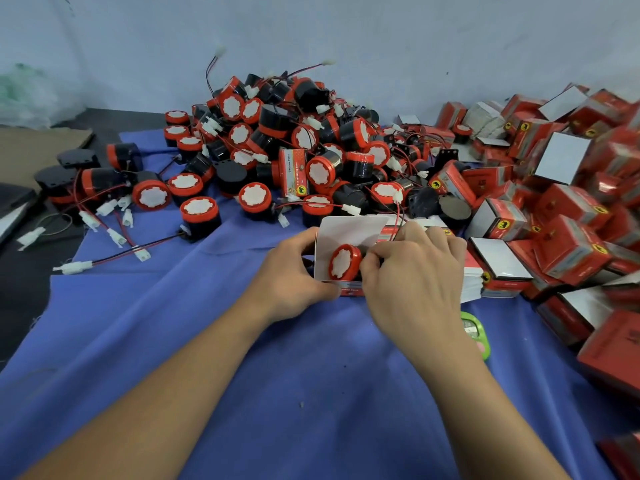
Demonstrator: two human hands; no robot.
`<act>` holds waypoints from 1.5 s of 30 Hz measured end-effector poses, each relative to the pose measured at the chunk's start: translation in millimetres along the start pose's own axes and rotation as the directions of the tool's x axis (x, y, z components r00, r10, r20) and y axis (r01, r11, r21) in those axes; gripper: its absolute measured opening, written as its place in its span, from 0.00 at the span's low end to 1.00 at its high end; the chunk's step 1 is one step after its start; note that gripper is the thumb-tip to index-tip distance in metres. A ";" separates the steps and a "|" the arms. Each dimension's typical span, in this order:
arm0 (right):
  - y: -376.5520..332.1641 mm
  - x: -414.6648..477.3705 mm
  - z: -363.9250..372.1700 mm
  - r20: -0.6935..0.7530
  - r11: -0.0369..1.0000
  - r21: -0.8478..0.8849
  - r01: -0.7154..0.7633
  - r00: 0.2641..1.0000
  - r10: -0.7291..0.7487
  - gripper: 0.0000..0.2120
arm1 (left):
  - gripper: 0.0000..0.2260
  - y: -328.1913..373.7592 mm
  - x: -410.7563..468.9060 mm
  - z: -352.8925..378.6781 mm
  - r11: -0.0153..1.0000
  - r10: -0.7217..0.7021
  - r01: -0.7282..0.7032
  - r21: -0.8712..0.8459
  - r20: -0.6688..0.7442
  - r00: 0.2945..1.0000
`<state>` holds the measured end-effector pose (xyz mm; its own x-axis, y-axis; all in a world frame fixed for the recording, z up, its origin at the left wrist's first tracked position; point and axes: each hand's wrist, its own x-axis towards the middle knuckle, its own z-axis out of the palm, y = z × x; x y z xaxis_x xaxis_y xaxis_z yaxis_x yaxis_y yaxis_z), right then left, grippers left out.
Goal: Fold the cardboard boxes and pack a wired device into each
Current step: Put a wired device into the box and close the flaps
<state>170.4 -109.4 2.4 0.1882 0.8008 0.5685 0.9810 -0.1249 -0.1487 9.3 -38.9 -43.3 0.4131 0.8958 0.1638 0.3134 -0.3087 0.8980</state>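
Red-capped wired device (343, 262) is sitting in the cardboard box (349, 233) mouth; right hand (412, 271) is pinching it, left hand (294, 271) is gripping the box steady.

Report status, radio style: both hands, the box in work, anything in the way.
Left hand grips box, flap open. Right hand pinches wired device, partly inside the box. Red wire sticks out beside the flap; loose devices piled behind.

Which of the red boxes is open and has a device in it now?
The box held between the left hand and the right hand: its white flap stands up and a red-faced device sits in its mouth.
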 end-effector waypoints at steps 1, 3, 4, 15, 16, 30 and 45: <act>2.0 1.2 -0.3 0.047 1.000 0.000 -0.002 0.999 0.002 0.14 | 0.31 0.3 -0.2 -0.1 1.000 0.000 0.000 0.001 0.000 1.000; 7.4 2.1 0.0 0.109 0.999 0.036 -0.035 0.994 0.031 0.12 | 0.30 1.1 -0.8 0.5 1.000 0.000 0.000 0.008 -0.005 1.000; 9.2 2.0 0.4 0.113 0.996 0.069 -0.063 0.992 0.054 0.11 | 0.30 1.2 -0.9 0.7 1.000 -0.001 0.001 0.009 -0.008 1.000; 6.1 -0.7 13.9 0.193 0.985 -0.158 0.064 0.981 -0.033 0.09 | 0.33 0.5 -0.2 -0.2 1.000 0.000 0.000 -0.002 0.032 0.999; 6.9 -0.3 14.4 0.212 0.981 -0.163 0.108 0.975 -0.072 0.08 | 0.32 0.7 -0.5 0.5 0.999 -0.005 0.006 -0.031 0.039 0.999; 37.3 30.0 23.0 0.442 0.704 0.546 -0.454 0.870 0.218 0.20 | 0.14 7.7 -0.1 7.8 0.997 -0.062 0.056 -0.060 -0.101 0.993; 30.9 16.1 -11.6 0.195 0.402 0.882 -0.243 0.968 0.158 0.06 | 0.22 15.0 -4.1 13.8 0.995 -0.101 0.104 0.009 -0.163 0.981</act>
<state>204.3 -107.2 16.3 0.3276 0.8698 0.3690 0.3065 0.2716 -0.9123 24.1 -51.6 -36.2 0.2343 0.9625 0.1364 0.3627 -0.2167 0.9063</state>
